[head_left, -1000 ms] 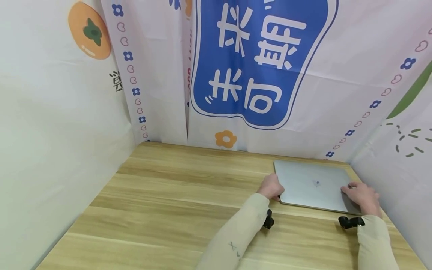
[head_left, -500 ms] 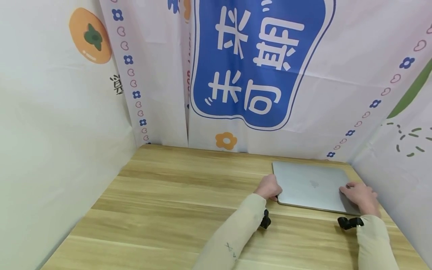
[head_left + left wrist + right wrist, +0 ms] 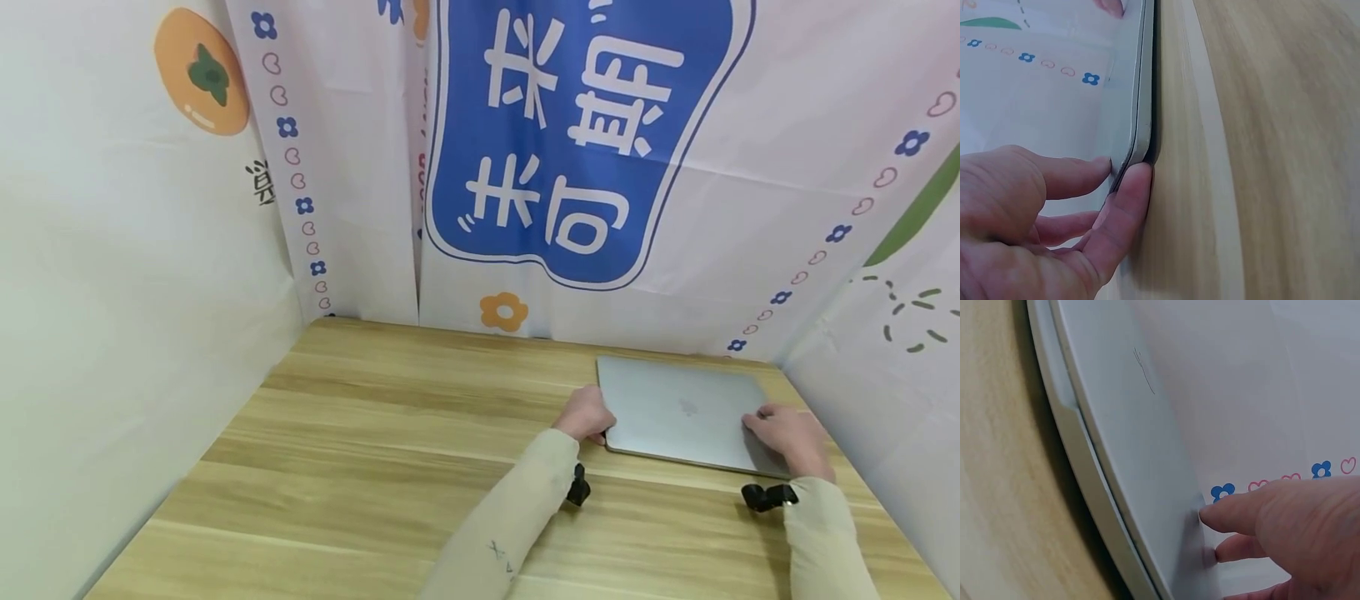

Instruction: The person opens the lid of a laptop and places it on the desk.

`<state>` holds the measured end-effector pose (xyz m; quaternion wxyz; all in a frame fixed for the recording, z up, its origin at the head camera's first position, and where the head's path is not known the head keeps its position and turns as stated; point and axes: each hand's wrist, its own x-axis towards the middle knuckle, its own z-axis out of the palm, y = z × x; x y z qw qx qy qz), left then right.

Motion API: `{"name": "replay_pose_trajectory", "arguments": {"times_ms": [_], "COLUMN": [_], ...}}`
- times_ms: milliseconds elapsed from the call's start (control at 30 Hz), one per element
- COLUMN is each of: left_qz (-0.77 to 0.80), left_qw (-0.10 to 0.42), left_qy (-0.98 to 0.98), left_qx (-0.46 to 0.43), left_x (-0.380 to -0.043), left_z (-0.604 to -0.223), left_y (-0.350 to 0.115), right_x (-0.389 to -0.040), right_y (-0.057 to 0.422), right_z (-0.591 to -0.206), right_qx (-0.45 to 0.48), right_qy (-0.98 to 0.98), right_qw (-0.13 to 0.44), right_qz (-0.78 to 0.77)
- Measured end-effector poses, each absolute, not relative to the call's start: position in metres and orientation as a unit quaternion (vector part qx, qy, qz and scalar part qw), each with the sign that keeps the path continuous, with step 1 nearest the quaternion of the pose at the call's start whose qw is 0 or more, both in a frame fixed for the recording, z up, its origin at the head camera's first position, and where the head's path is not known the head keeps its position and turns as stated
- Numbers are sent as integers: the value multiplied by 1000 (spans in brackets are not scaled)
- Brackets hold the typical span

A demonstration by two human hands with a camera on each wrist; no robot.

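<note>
A silver laptop [image 3: 667,425], its lid down, lies flat on the wooden table [image 3: 420,450] near the back right. At its front left corner my left hand [image 3: 585,412] grips it. The left wrist view has the left thumb [image 3: 1075,175] on top of the lid and a finger [image 3: 1132,190] against the corner's edge. My right hand [image 3: 791,435] holds the opposite side, its thumb [image 3: 1235,511] touching the lid. From the head, the right hand hides part of the laptop's right edge, and its outer fingers are mostly out of sight.
White cloth with printed flowers and a blue sign [image 3: 555,150] hangs behind the table. Cloth walls stand on the left [image 3: 135,317] and right [image 3: 892,367], the right one close to my right hand. Black wrist cameras [image 3: 768,497] sit on both sleeves.
The laptop has slid a little to the left across the table, with both hands moving along on it. Their holds look the same.
</note>
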<state>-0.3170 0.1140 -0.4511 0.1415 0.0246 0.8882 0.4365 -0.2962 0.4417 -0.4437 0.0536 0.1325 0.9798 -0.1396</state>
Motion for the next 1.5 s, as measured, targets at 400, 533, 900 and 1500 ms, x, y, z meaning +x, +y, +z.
{"name": "replay_pose_trajectory", "arguments": {"times_ms": [400, 533, 900, 1500], "left_qz": [425, 413, 410, 423], "left_qw": [131, 132, 135, 132], "left_qy": [895, 901, 901, 896], "left_qx": [37, 29, 26, 30], "left_x": [-315, -314, -314, -314], "left_z": [-447, -447, -446, -448], "left_y": [106, 102, 91, 75], "right_x": [-297, -298, -299, -301], "right_y": [436, 429, 414, 405], "right_z": [-441, -441, -439, -442], "right_qx": [97, 98, 95, 48], "right_qy": [984, 983, 982, 989], "right_qw": [52, 57, 58, 48], "right_qz": [-142, -144, -153, -135]}}
